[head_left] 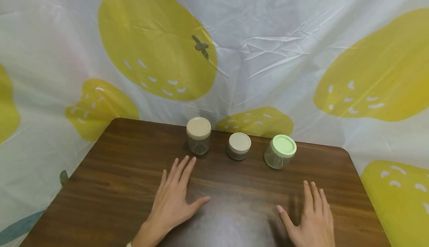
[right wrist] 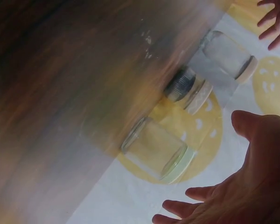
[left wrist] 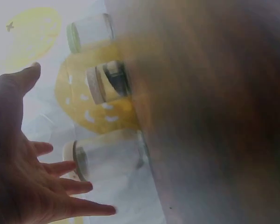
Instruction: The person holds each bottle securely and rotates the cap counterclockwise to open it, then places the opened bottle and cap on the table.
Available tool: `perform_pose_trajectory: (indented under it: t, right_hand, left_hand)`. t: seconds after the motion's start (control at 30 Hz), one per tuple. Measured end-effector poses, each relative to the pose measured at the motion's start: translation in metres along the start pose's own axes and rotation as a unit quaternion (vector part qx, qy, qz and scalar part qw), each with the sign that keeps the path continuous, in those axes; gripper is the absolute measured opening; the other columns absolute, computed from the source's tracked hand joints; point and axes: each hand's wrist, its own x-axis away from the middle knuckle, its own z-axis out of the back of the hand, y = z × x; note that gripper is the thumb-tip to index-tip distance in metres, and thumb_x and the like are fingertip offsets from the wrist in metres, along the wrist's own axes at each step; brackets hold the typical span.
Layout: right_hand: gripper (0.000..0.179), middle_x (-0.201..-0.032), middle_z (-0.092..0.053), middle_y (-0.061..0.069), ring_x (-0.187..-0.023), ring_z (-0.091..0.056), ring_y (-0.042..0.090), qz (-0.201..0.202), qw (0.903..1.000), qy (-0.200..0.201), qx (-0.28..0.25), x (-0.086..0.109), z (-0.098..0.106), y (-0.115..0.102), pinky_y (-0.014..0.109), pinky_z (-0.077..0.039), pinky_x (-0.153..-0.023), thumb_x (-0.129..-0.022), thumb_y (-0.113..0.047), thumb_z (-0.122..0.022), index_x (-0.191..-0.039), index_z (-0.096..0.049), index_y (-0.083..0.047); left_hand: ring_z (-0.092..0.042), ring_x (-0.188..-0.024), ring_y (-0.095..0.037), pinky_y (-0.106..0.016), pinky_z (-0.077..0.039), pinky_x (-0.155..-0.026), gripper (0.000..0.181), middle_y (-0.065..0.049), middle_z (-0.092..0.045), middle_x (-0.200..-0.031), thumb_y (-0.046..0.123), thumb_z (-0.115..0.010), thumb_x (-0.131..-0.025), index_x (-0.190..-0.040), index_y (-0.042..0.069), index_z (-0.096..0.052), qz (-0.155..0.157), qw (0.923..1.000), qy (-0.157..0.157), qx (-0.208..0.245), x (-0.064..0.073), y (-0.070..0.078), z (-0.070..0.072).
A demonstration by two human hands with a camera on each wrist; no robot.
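Observation:
Three lidded glass jars stand in a row near the table's far edge. The tall jar (head_left: 199, 146) with a cream lid is on the left, the small jar (head_left: 238, 153) with a pale lid sits in the middle, and the jar with a green lid (head_left: 283, 145) is on the right. Something dark shows inside the small jar (left wrist: 116, 79) in the left wrist view. My left hand (head_left: 174, 202), fingers spread, is nearest the tall jar and holds nothing. My right hand (head_left: 313, 221), its fingers extended and thumb apart, is in front of the green-lidded jar, also holding nothing.
A dark brown wooden table (head_left: 110, 187) with rounded far corners lies under the hands. Behind it and along its sides hangs a white cloth (head_left: 254, 23) printed with large yellow fruit, close to the table's far edge.

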Motion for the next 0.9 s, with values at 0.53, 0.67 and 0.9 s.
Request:
perform_pose_trajectory:
  t: [0.53, 0.67, 0.9]
  right_hand:
    - [0.092, -0.168, -0.036, 0.026, -0.154, -0.029, 0.055, 0.037, 0.9942, -0.012, -0.100, -0.015, -0.005, -0.037, 0.073, -0.029, -0.120, -0.094, -0.041, -0.078, -0.166, -0.030, -0.009]
    - [0.081, -0.168, -0.040, 0.018, -0.154, -0.034, 0.049, 0.032, 0.9899, -0.025, -0.136, -0.017, -0.008, -0.047, 0.072, -0.033, -0.118, -0.098, -0.036, -0.075, -0.165, -0.036, -0.013]
    - [0.069, -0.158, -0.050, 0.022, -0.142, -0.052, 0.046, 0.010, 0.9821, -0.023, -0.187, -0.031, -0.028, -0.056, 0.067, -0.047, -0.107, -0.101, -0.030, -0.071, -0.160, -0.041, -0.009]
  left_hand:
    - [-0.045, -0.153, -0.030, -0.059, -0.050, -0.113, 0.107, -0.004, -0.034, -0.172, 0.069, -0.073, -0.088, -0.170, 0.034, -0.014, 0.013, 0.9891, -0.055, 0.136, -0.034, 0.037, -0.004]
    - [-0.044, -0.154, -0.027, -0.057, -0.048, -0.115, 0.099, 0.001, -0.033, -0.173, 0.066, -0.072, -0.091, -0.169, 0.035, -0.019, 0.020, 0.9800, -0.067, 0.186, -0.044, 0.044, -0.010]
    - [-0.049, -0.151, -0.031, -0.058, -0.049, -0.115, 0.098, -0.004, -0.039, -0.169, 0.060, -0.073, -0.092, -0.168, 0.023, -0.025, 0.059, 0.9628, -0.075, 0.253, -0.064, 0.049, -0.025]
